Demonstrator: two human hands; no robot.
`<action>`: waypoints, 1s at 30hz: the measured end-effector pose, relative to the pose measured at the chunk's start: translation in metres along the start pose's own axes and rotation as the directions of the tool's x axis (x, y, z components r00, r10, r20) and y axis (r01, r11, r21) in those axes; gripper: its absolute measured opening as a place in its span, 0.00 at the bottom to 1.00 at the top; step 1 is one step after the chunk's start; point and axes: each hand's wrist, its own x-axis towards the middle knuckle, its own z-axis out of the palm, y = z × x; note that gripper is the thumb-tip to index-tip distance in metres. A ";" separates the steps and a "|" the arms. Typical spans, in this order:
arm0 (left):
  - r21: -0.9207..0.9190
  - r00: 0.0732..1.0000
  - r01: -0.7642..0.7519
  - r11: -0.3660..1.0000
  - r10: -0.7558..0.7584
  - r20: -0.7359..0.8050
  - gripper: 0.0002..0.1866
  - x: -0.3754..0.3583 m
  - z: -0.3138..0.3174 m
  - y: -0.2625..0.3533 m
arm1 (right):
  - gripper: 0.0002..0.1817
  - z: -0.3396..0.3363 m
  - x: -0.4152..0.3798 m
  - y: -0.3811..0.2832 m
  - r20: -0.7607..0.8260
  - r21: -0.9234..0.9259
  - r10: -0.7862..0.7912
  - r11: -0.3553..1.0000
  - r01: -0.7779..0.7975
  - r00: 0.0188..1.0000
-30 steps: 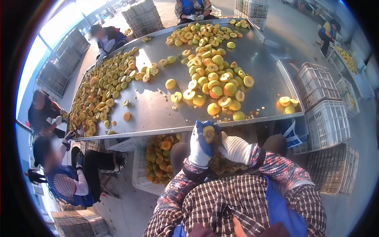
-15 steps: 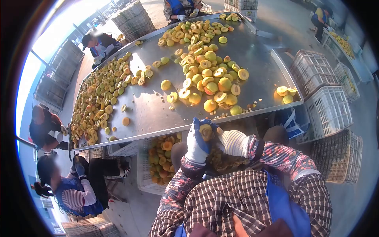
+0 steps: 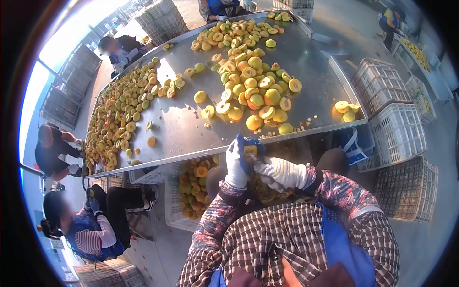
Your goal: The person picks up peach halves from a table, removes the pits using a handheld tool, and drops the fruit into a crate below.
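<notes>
My left hand [image 3: 239, 161], in a white and blue glove, is closed around a yellow peach half [image 3: 250, 152] just off the table's near edge. Close against the fruit is my right hand [image 3: 281, 172], in a white striped glove. Its fingers are curled, and whatever they grip is too small to make out. Beyond both hands, a heap of whole and halved peaches [image 3: 256, 100] lies on the metal table [image 3: 191, 136]. Below my hands, partly hidden by them, is a dark mass of scraps [image 3: 267, 191] between my knees.
A crate of peaches [image 3: 173, 210] stands left of my knee. More halves [image 3: 117, 122] cover the table's left side, and a few [image 3: 346, 109] lie near its right corner. Stacked crates [image 3: 398, 131] and a blue bag [image 3: 351, 148] are at right. Several co-workers sit around the table.
My right hand has turned and shifted slightly left and down, with its fingers now curled beside the peach half. My left hand has moved a little up and left, still holding the fruit.
</notes>
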 end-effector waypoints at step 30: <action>0.910 0.910 0.403 -0.093 0.146 -0.388 0.20 -0.016 -0.151 0.029 | 0.33 -0.037 -0.007 0.086 -0.296 -0.850 -0.038 0.466 -0.245 0.954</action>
